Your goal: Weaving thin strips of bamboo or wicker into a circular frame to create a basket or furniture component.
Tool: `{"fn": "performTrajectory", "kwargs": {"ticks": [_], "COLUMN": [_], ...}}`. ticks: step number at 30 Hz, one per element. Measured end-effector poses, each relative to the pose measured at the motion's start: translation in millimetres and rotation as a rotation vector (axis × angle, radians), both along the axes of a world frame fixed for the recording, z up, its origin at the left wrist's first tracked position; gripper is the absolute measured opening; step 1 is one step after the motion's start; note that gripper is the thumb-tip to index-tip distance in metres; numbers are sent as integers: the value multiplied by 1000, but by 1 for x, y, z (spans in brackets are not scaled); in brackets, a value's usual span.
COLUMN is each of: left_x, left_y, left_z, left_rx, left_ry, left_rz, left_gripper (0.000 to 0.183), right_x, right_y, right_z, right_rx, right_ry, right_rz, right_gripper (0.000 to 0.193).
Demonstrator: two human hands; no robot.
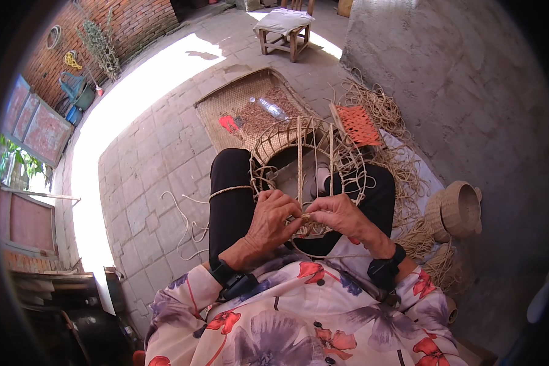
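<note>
A round, openwork basket frame (268, 141), wound with straw-coloured cord, rests between my knees. Two straight lengths of twisted cord (299, 160) run across its opening toward me. At its near edge my left hand (269, 221) is closed, thumb and fingers pinching a strand of cord. My right hand (344, 217) meets it from the other side, its fingertips pinched on the same spot. The fingers partly hide the strand there. A loose cord (229, 190) crosses my left thigh and trails onto the paving.
Beyond the basket lies a woven tray (216, 100) holding a clear bottle (272, 108) and a red item (229, 124). Heaped cord (402, 183) and a finished woven basket (460, 210) sit at right by the wall. A stool (285, 27) stands farther back.
</note>
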State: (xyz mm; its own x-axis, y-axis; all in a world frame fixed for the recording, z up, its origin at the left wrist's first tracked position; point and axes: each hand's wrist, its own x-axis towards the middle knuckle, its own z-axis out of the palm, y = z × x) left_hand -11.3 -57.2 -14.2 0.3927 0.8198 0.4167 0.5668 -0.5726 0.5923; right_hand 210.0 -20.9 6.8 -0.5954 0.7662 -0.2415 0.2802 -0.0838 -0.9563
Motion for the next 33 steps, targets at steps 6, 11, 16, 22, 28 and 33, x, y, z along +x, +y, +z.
{"fn": "performTrajectory", "kwargs": {"ticks": [6, 11, 16, 22, 28, 33], "left_x": [0, -6, -12, -14, -6, -3], "left_y": [-1, 0, 7, 11, 5, -4], "left_z": [3, 3, 3, 7, 6, 13], "left_rx": [-35, -120, -190, -193, -121, -307], "left_ry": [0, 7, 16, -2, -72, -174], "left_rz": [-21, -85, -183, -204, -113, -79], "left_gripper": [12, 10, 12, 13, 11, 11], "right_x": [-4, -3, -3, -4, -1, 13], "right_y": [1, -3, -6, -8, -4, 0], "right_z": [-9, -12, -8, -2, -2, 1], "right_rx": [-13, 214, 972, 1122, 1003, 771], "right_ry": [56, 9, -81, -107, -81, -115], "right_rz": [-40, -27, 47, 79, 37, 130], "right_gripper": [13, 10, 11, 16, 10, 12]}}
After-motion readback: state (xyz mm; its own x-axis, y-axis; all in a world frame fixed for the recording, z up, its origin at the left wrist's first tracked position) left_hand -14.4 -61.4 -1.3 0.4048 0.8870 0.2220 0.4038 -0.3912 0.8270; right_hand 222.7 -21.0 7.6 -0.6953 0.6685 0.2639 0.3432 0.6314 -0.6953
